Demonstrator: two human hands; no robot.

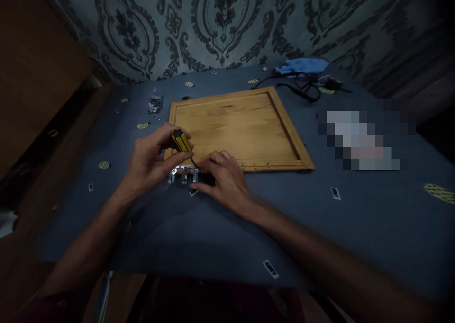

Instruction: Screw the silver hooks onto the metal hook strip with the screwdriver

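A wooden framed panel [231, 129] lies flat on the dark blue cloth. At the left part of its near edge is a shiny metal bracket [184, 175] with several prongs pointing toward me. In my left hand [151, 159] is a black-and-yellow screwdriver [182, 140], gripped by the handle between thumb and fingers. Its shaft slants down to the bracket's right end. My right hand [225, 181] is closed around that same end, fingers on the frame's edge and thumb below it. The exact contact of the tip is hidden by the fingers.
Small metal parts [155, 104] lie in a heap left of the panel, with tiny pieces beside them. Behind it are a black cable [302, 88] and a blue cloth [302, 66]. A blurred-out item [359, 140] lies to the right. A patterned wall [223, 24] borders the back.
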